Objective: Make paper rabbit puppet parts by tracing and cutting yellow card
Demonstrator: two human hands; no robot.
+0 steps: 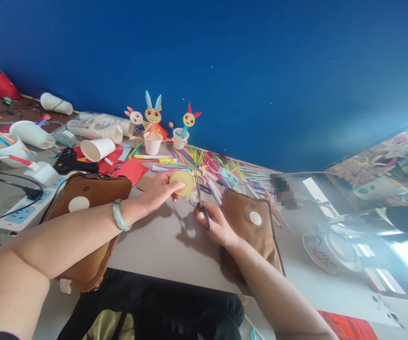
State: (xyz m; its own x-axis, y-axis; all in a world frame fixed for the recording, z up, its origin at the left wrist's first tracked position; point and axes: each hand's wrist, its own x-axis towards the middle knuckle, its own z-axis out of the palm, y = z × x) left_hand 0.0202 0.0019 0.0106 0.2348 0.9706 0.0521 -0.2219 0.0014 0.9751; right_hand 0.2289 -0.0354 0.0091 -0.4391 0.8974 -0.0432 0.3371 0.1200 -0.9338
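In the middle of the head view my left hand (163, 189) pinches a round yellow paper disc (182, 182) between thumb and fingers. My right hand (215, 222) is closed on the dark handles of a pair of scissors (199, 200). The blades point away from me, just right of the disc. Whether they touch the paper I cannot tell. Behind the blades lie yellow paper scraps (201, 175). A brown cardboard disc (143, 183) rests on the table left of my left hand.
Brown plush pouches (87, 203) (250, 222) flank my arms. Paper cups with rabbit figures (153, 142) stand by the blue wall, near scattered coloured sticks (225, 165). At left are a black glue gun (72, 161), a power strip (30, 208) and stacked paper cups (96, 128).
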